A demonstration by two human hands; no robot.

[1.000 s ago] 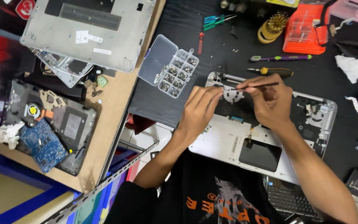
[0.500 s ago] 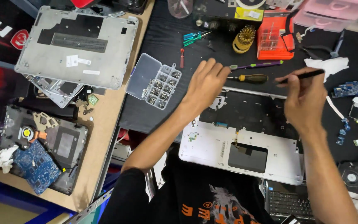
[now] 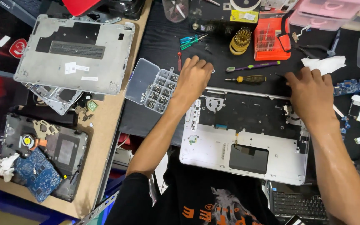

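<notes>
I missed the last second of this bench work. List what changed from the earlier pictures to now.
Both hands lifted off the silver laptop palmrest shell and spread apart. The left hand went up beside the clear plastic screw box. The right hand, carrying a thin dark tool, swung right and now rests at the shell's top right edge. Shell, box and yellow-handled screwdriver stayed put.

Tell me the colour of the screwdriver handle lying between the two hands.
Black and yellow screwdriver, clearest in the head view.
</notes>
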